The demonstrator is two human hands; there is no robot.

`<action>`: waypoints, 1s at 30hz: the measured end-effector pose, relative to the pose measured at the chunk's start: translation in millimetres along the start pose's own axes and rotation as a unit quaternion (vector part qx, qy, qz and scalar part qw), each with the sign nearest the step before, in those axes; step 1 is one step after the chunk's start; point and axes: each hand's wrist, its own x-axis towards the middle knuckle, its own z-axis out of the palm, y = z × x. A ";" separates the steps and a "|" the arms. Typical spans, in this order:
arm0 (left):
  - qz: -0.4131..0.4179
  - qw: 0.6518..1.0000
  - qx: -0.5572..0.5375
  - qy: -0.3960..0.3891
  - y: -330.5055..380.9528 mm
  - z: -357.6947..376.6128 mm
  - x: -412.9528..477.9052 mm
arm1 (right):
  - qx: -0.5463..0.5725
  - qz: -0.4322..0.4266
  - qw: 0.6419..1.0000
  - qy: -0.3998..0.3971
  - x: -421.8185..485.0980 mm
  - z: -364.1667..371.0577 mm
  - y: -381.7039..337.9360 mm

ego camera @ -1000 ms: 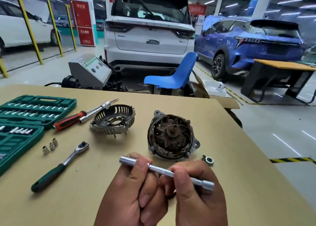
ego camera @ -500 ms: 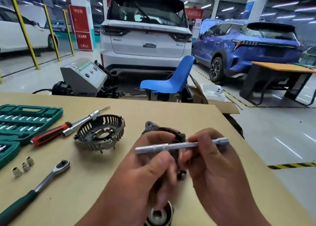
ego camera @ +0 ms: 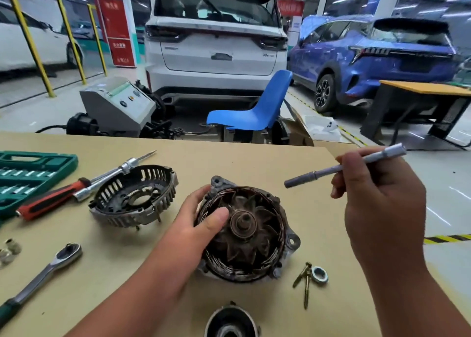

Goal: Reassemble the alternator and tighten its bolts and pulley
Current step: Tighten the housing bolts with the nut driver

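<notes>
- big garage room is showing behind, with a white car and a blue car sitting on a shiny floor. a blue chair and a grey machine are standing just past the far edge.
- a tan table is filling the near part, and its right edge is slanting down toward the right corner.
- the alternator is sitting in the middle of the table, open side up, with its fan and copper wires showing.
- the left hand is holding the alternator's left rim, with the thumb lying on top near the middle shaft.
- the right hand is pinching a silver bar up in the air near the table's right edge, apart from the alternator.
- a black end cover is lying to the left, just beside a red screwdriver.
- a green tool case is sitting at the left edge, and a ratchet is lying near the front left.
- some bolts and a nut are lying just right of the alternator.
- bare table is stretching between the alternator and the far edge.
</notes>
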 end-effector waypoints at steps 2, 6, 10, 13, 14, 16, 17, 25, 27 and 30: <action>0.000 0.999 -0.035 -0.004 -2.8 -0.1 1.4 | -0.014 -0.009 1.000 -0.014 -3.1 2.7 -2.0; 0.003 0.995 -0.092 0.033 -7.3 1.0 0.6 | -0.020 -0.014 0.999 -0.047 -9.6 8.8 -5.7; 0.026 0.988 -0.133 0.067 -9.8 0.7 -7.1 | -0.024 -0.023 0.997 -0.072 -13.7 12.0 -7.7; 0.040 0.989 -0.125 0.072 -10.4 -1.6 -9.6 | -0.012 -0.023 0.997 -0.075 -16.5 15.4 -8.3; 0.040 0.989 -0.120 0.072 -10.1 -2.2 -10.0 | -0.007 -0.022 0.997 -0.076 -17.3 16.6 -8.2; 0.040 0.991 -0.105 0.067 -9.1 -3.7 -10.8 | 0.010 -0.016 0.996 -0.082 -19.3 19.3 -8.1; 0.040 0.993 -0.097 0.061 -8.3 -4.9 -11.0 | 0.020 -0.012 0.996 -0.086 -20.4 20.8 -8.6; 0.028 0.997 -0.078 0.005 -3.1 -13.9 -7.0 | 0.030 0.004 0.990 -0.135 -19.5 24.3 -13.2; 0.028 0.997 -0.075 -0.004 -1.3 -15.8 -5.9 | 0.002 -0.017 0.990 -0.139 -19.1 25.0 -16.7; 0.023 0.998 -0.063 -0.019 -0.1 -18.5 -4.8 | -0.063 -0.059 0.987 -0.136 -17.8 27.8 -17.9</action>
